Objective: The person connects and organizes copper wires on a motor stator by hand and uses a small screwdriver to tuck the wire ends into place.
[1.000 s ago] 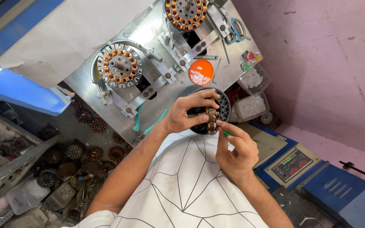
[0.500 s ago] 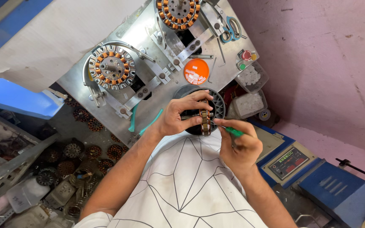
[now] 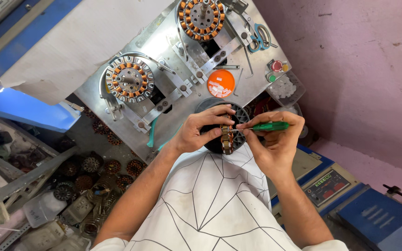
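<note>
Close to the body, the left hand grips a round black copper-wound motor stator while the right hand pinches a green-handled screwdriver whose tip touches its windings, with two mounted stators on the grey metal workbench farther off.

Bright, even daylight; mild glare on the metal plate; soft shadows; sharp centre, wide-angle stretch and slight blur toward edges.
</note>
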